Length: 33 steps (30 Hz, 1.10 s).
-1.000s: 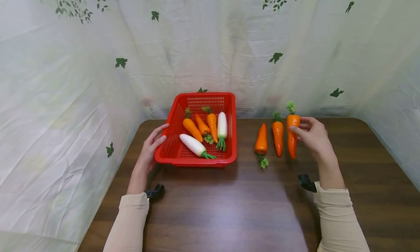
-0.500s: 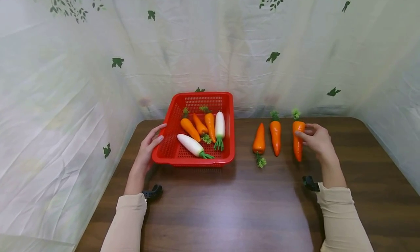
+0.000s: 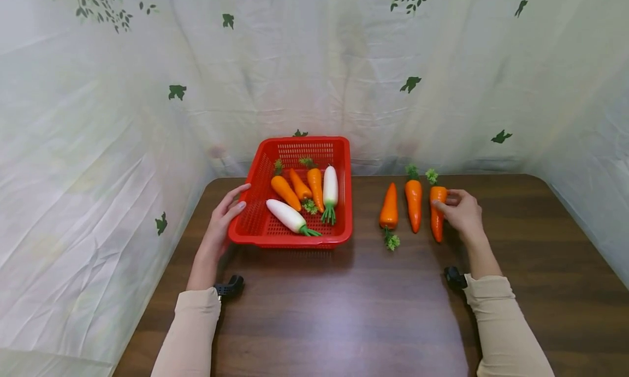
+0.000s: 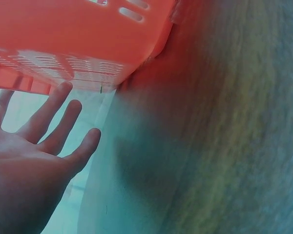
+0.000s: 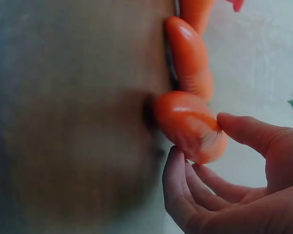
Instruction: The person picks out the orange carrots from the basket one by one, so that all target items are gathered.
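My right hand point(image 3: 464, 210) pinches an orange carrot point(image 3: 437, 216) between thumb and fingers, its leafy green top pointing to the back. In the right wrist view the thumb lies on one side of this carrot point(image 5: 190, 122) and the fingertips on the other. Two more carrots lie to its left: one point(image 3: 414, 205) with its top to the back, the other point(image 3: 389, 208) turned the opposite way. At the left, my left hand point(image 3: 221, 221) touches the rim of a red plastic basket point(image 3: 290, 240). The left wrist view shows fairly straight, spread fingers point(image 4: 63, 126) by the basket's side.
Inside the basket lie three carrots point(image 3: 286, 192) and two white radishes, one point(image 3: 331, 185) upright in view and one point(image 3: 286, 214) slanted in front. All stand on a dark wooden table point(image 3: 334, 311). A pale curtain point(image 3: 295, 66) with leaf prints hangs behind.
My right hand has shifted the pinched carrot rightward, then back left and closer to the middle carrot, with its tip nearer the front. The left hand stays at the basket.
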{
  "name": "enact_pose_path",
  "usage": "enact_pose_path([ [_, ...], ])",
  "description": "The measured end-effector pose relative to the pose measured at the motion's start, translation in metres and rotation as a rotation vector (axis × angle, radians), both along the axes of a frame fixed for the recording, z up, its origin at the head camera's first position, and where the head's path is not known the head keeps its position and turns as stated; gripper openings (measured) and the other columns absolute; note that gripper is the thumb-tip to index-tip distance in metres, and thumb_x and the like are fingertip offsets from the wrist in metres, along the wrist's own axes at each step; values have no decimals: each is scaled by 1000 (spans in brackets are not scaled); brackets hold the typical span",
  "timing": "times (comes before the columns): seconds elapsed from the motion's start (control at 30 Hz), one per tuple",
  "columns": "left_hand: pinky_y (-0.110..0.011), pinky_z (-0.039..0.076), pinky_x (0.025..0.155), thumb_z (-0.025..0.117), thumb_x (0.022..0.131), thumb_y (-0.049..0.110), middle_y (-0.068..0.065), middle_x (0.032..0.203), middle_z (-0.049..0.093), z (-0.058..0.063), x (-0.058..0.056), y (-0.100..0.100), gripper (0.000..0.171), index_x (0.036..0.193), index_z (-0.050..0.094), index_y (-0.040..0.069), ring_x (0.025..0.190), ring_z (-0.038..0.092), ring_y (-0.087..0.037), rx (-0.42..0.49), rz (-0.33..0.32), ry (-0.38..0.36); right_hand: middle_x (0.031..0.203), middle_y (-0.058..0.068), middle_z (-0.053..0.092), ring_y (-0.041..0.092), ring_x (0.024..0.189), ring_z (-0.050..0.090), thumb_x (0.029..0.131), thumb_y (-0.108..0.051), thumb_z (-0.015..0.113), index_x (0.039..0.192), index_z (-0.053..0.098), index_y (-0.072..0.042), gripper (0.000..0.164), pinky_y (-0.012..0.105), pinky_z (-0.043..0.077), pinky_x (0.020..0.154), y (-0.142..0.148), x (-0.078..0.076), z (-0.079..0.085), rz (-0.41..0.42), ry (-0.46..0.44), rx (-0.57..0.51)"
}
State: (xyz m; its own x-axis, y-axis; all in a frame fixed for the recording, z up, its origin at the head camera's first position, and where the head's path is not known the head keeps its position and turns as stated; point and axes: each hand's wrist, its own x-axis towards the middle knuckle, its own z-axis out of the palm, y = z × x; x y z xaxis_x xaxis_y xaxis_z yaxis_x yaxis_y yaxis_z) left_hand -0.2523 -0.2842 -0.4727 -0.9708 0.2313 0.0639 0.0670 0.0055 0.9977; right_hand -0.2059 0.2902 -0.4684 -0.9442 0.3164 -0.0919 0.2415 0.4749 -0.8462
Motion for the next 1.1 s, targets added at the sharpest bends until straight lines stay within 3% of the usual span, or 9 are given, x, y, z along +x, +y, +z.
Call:
enact_pose_path([
  [0.23,-29,61,93,54,110,31,-17,160,45,-2,0,0,54,162,41,27,125,62,-26,-5,3,-14,139,33,62,28,98,72,100,-27,72,149,48,9,65,9,51,63,-2,-1,-7,-5,-21,24],
  [0.47,-30,61,93,54,110,32,-16,162,44,-1,2,0,54,162,41,28,127,61,-26,-13,13,-20,140,33,62,33,103,71,101,-33,71,149,48,9,68,8,49,63,-3,1,-2,-8,-20,30],
  [0.6,-30,61,93,54,111,32,-17,161,45,-1,2,0,53,162,41,28,127,61,-27,-10,9,-16,143,31,60,40,119,65,102,-36,69,150,48,7,68,9,48,68,-4,3,8,-49,-12,26],
  [0.73,-30,62,93,53,111,31,-17,160,45,-1,2,-1,53,162,41,27,127,61,-28,-1,4,-8,147,27,57,40,132,58,103,-36,67,151,50,3,64,28,56,91,-7,4,20,-93,23,29],
  [0.83,-30,62,93,53,111,30,-17,160,46,-2,1,-1,53,162,41,26,126,62,-27,4,2,-1,148,26,58,39,134,57,103,-35,66,150,52,2,62,48,53,109,-12,5,29,-104,69,38],
  [1.1,-31,62,93,55,110,31,-17,158,48,-2,-1,-1,53,162,42,27,124,64,-25,4,-5,2,147,23,59,38,134,57,103,-33,67,149,53,1,58,53,48,114,-32,5,42,-79,124,17],
])
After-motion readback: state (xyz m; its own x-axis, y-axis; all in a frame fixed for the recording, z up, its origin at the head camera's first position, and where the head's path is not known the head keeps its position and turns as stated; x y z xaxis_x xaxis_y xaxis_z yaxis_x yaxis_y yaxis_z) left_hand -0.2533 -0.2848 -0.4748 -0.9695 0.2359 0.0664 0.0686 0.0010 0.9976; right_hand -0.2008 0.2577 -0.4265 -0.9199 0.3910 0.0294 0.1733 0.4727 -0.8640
